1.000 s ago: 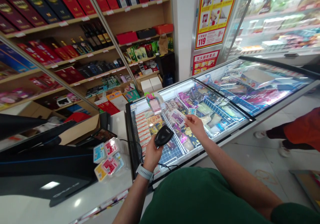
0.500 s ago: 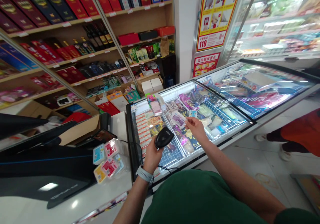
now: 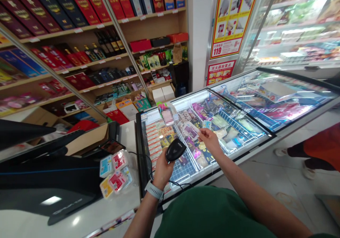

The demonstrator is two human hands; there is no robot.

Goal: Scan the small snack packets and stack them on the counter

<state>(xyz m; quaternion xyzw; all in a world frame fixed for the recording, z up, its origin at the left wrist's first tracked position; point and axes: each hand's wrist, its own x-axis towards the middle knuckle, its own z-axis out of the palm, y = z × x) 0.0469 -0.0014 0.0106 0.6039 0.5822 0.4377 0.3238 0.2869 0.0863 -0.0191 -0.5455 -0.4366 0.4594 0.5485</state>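
My left hand [image 3: 162, 169] is closed round a black barcode scanner [image 3: 175, 149], its head raised over the near end of the glass-topped chest freezer [image 3: 249, 149]. A white watch sits on that wrist. My right hand [image 3: 211, 140] pinches a small flat packet [image 3: 191, 130] with a purple print by its edge, holding it just above and to the right of the scanner. Both hands hover over the freezer lid, a short gap between scanner and packet.
A pack of small colourful tubs [image 3: 114, 170] lies on the white counter [image 3: 87, 213] beside a black till screen [image 3: 47, 181]. Shelves of boxed bottles [image 3: 79, 36] fill the wall. Another person's leg and orange garment [image 3: 321, 149] pass at right on the floor.
Both hands have stayed together with scanner and packet; the view has shifted slightly. The person at right has moved a little along the floor.
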